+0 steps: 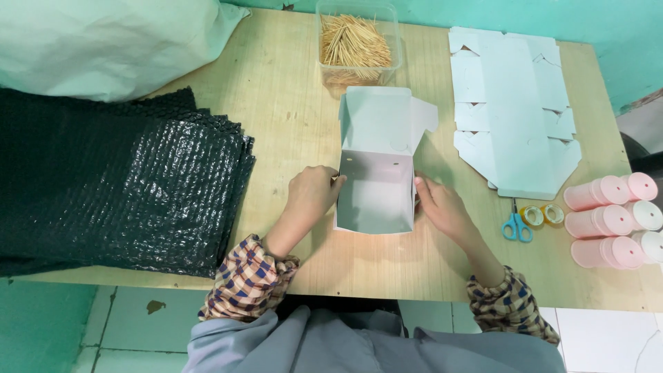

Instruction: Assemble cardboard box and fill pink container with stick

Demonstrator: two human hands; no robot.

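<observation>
A small white cardboard box (376, 197) stands open-topped in the middle of the wooden table (290, 103), its lid flap folded back away from me. My left hand (312, 193) presses against the box's left wall, fingers curled at its upper edge. My right hand (442, 207) lies flat against the right wall, fingertips at the rim. Both hands clasp the box between them.
A clear tub of wooden sticks (356, 45) stands behind the box. Flat white box blanks (514, 110) lie at right, with blue scissors (515, 224), tape rolls (542, 215) and pink cylinders (611, 221). Black bubble-wrap sheets (117, 179) are stacked at left, under a white bag (103, 41).
</observation>
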